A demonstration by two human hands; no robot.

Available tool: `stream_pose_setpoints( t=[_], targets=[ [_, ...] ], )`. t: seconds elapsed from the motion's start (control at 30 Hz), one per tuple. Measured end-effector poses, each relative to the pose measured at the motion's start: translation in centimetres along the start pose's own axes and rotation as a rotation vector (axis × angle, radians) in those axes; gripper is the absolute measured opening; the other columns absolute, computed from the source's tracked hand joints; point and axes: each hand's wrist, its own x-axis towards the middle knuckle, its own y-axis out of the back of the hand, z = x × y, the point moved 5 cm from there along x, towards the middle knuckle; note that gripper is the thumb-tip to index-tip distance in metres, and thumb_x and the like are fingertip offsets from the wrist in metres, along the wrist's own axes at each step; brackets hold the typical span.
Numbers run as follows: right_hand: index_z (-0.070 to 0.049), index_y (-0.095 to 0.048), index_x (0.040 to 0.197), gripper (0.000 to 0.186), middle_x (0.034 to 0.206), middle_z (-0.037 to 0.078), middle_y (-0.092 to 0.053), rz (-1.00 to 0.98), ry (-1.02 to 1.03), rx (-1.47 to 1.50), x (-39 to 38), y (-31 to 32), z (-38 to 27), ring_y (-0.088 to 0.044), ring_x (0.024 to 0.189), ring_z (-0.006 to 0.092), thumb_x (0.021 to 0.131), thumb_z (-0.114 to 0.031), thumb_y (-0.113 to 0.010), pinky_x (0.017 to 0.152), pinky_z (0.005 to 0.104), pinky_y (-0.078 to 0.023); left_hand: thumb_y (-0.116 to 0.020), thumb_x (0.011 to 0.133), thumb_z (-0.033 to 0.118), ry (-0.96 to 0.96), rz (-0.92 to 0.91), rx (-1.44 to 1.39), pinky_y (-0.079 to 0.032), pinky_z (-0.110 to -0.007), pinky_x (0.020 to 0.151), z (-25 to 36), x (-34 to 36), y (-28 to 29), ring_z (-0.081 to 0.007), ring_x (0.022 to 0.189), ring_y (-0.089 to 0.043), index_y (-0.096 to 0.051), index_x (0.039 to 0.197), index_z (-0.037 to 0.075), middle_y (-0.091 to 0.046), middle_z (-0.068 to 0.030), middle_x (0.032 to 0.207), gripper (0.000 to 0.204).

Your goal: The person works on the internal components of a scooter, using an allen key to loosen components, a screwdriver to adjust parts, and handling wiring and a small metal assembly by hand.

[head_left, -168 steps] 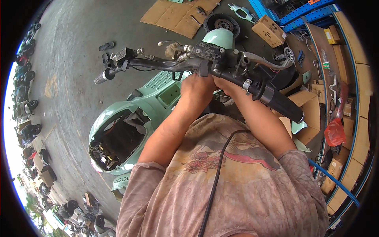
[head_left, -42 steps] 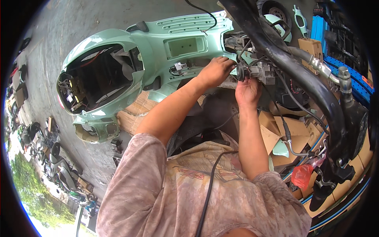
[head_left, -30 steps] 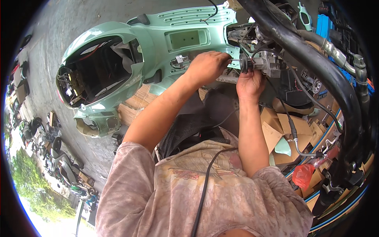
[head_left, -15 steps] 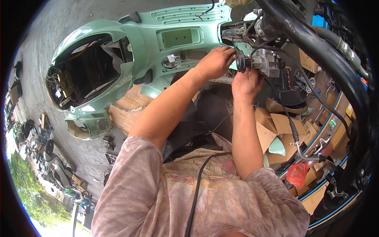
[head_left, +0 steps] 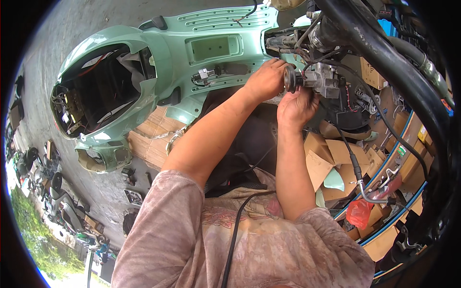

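Note:
My left hand (head_left: 266, 78) is closed beside the black round end (head_left: 289, 78) of a silver metal assembly (head_left: 326, 81) with wires; what its fingertips hold is hidden. My right hand (head_left: 297, 106) comes up from below, fingers curled against the underside of that assembly, partly hidden by it. Right behind both hands lies the mint-green scooter body (head_left: 173, 57), with floorboard, bare frame parts (head_left: 278, 44) and an open front shell. A thick black curved tube (head_left: 374, 57) arches over the right side, with hoses and cables hanging beside it.
Cardboard sheets (head_left: 149, 134) and a mint-green panel (head_left: 103, 156) lie below the body. At right are open boxes (head_left: 338, 168), a red plastic bag (head_left: 357, 213) and shelving edges. Scooters and scattered parts (head_left: 57, 192) line the grey floor at left.
The handlebar has given way to the tube and metal assembly under my hands since the oldest frame. Over the last second both hands and the assembly's black end have shifted slightly leftward in view.

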Motion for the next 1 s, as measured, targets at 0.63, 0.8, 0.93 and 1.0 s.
stream_pose_setpoints(
  t=[0.63,0.8,0.93,1.0],
  targets=[
    [-0.004,-0.056,0.115,0.024,0.109,0.008,-0.063,0.011,-0.124,0.039,0.7,0.9,0.8,-0.060,0.097,0.0166,0.094,-0.013,-0.060,0.085,0.0309,-0.049,-0.068,0.076,0.017,0.138,-0.099,-0.148,-0.050,-0.040,0.091,0.2,1.4,-0.3,-0.0321,0.109,-0.059,-0.061,0.113,0.005,-0.062,-0.0103,0.118,0.039],
    [-0.006,-0.054,0.122,0.031,0.110,0.008,-0.064,-0.317,-0.315,0.056,2.0,2.3,0.9,-0.063,0.101,0.0204,0.093,-0.016,-0.063,0.072,0.0302,-0.049,-0.071,0.078,0.016,0.130,0.016,-0.239,-0.048,-0.041,0.096,-1.1,1.5,0.1,-0.0386,0.111,-0.057,-0.056,0.126,0.004,-0.060,-0.0180,0.118,0.051],
    [-0.008,-0.053,0.125,0.033,0.117,0.006,-0.063,-0.264,-0.381,0.083,2.4,2.5,0.9,-0.061,0.100,0.0198,0.095,-0.020,-0.059,0.077,0.0328,-0.051,-0.071,0.082,0.020,0.436,0.007,-0.547,-0.044,-0.039,0.102,-1.9,1.9,0.0,-0.0366,0.122,-0.054,-0.045,0.135,-0.008,-0.055,-0.0260,0.130,0.065],
    [-0.009,-0.054,0.126,0.034,0.123,0.006,-0.060,-0.209,-0.603,0.175,3.1,3.4,1.9,-0.058,0.111,0.0199,0.096,-0.025,-0.055,0.093,0.0365,-0.045,-0.066,0.084,0.016,0.483,-0.025,-0.695,-0.042,-0.036,0.104,-1.4,2.3,0.1,-0.0319,0.125,-0.053,-0.040,0.136,-0.012,-0.054,-0.0261,0.133,0.065]
  ],
)
